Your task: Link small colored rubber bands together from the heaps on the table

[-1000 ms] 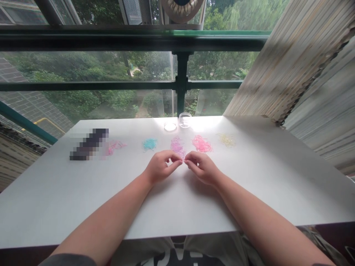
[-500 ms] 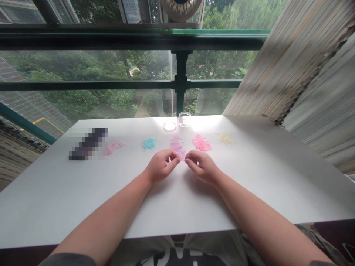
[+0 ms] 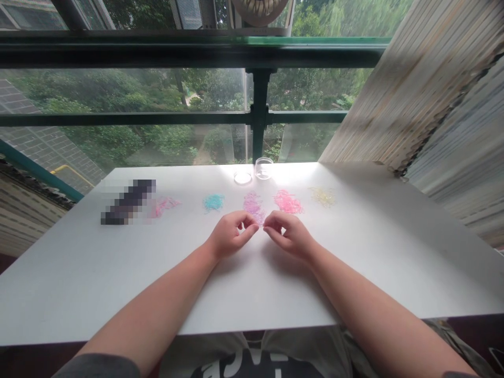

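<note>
The purple pile (image 3: 253,203) of thin strands is loose and lacy, a lilac tangle drawn out toward the person, fraying into fine curls at its rim; single strands are too small to count. At its near end the left hand (image 3: 232,232) and the right hand (image 3: 291,234) face each other, fingertips just apart, each closed in a pinch of thumb and forefinger. Whether either pinch grips a strand, I cannot tell.

The pile lies on a smooth white table (image 3: 118,283). Beyond it rises a window with a green frame (image 3: 260,97), with trees (image 3: 118,94) outside; a striped curtain (image 3: 378,89) hangs beyond and to its right.

Five strand piles form a row. Left of the purple one are two: a turquoise pile (image 3: 213,202) and, farther off, a sparse pink pile (image 3: 167,203), near a pixelated dark patch (image 3: 129,202). Right of it are two: a dense coral-pink pile (image 3: 288,202) and a pale yellow pile (image 3: 323,196). Just behind it stand one shallow clear dish (image 3: 243,179) and one taller clear tub (image 3: 264,169).
</note>
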A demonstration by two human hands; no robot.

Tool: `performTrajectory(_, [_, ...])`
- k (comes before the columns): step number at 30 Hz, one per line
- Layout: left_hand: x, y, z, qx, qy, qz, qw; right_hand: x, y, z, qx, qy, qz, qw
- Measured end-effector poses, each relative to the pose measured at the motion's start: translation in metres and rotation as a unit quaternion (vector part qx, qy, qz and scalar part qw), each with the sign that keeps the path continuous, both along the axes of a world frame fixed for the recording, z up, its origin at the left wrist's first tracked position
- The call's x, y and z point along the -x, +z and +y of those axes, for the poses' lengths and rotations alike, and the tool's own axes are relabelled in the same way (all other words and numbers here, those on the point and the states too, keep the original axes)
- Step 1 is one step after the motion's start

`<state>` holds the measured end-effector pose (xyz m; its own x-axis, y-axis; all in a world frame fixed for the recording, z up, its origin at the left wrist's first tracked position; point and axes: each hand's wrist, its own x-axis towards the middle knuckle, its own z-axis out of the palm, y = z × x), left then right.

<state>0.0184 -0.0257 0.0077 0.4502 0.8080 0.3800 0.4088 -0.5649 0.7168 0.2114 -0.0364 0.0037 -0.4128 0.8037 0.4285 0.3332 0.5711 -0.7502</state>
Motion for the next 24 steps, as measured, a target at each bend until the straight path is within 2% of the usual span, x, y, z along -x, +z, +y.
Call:
performTrajectory(12, [0.0025,-0.0007,0.0011,0.001,0.008,-0.023,1.0,-0.0017,0.001,-0.0005,0.006,-0.012,-0.014,1.0])
performTrajectory(18, [-0.0011,-0.0003,-0.004,-0.033,-0.023,-0.023,0.999,-0.0003,-0.0008,-0.0011,0.013,-0.009,-0.006,1.0])
performTrajectory(24, [-0.0025,-0.0006,-0.0048,-0.045,-0.017,-0.026,0.998,0.0002,0.0001,-0.0019,0.024,-0.008,-0.013,1.0])
